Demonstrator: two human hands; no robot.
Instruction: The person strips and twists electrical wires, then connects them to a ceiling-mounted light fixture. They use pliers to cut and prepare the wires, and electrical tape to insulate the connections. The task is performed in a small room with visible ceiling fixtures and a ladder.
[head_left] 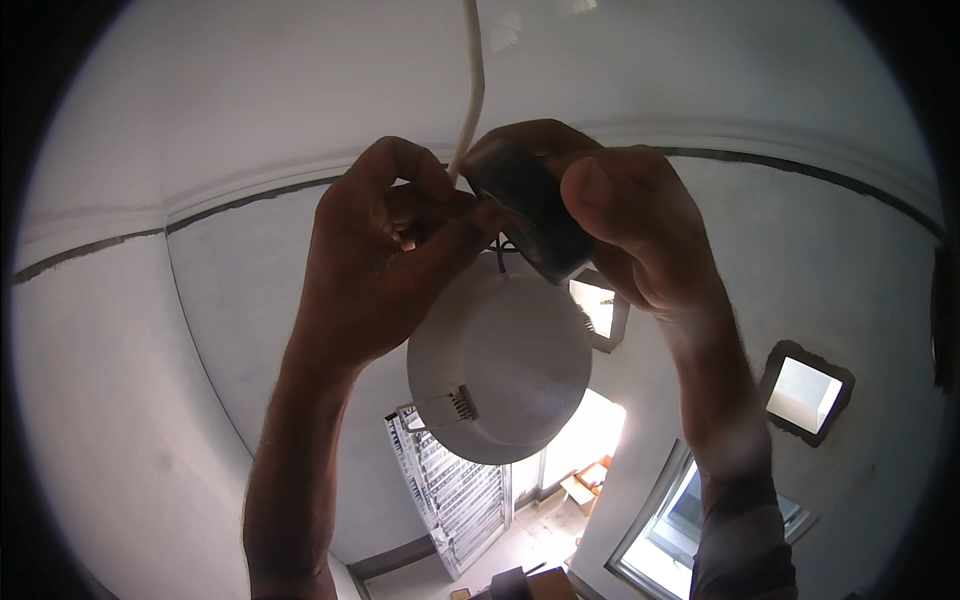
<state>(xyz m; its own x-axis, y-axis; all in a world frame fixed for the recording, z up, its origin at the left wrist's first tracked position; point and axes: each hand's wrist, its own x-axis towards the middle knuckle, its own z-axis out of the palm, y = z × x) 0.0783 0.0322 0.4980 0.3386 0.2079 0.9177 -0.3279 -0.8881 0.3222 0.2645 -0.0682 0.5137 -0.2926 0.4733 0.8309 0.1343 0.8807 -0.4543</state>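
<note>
A white cable (474, 90) runs down from the ceiling to my fingers. My right hand (640, 215) is closed around a dark, thick object that looks like a roll of black tape (535, 215), slightly blurred. My left hand (375, 250) pinches with thumb and forefinger at the near edge of the roll, close to the cable's lower end; what lies between those fingertips is hidden. Just below hangs a round white light fitting (500, 350) with a spring clip (460, 403) on its side. Thin dark wires (504, 257) come out of its top, up toward my fingers.
Pale walls meet the ceiling along a dark, rough strip (800, 172). Square openings (803, 393) and a framed window (660, 525) let in light at the right. Far below are a striped panel (455, 490), the floor (540, 530) and a cardboard box (585, 488).
</note>
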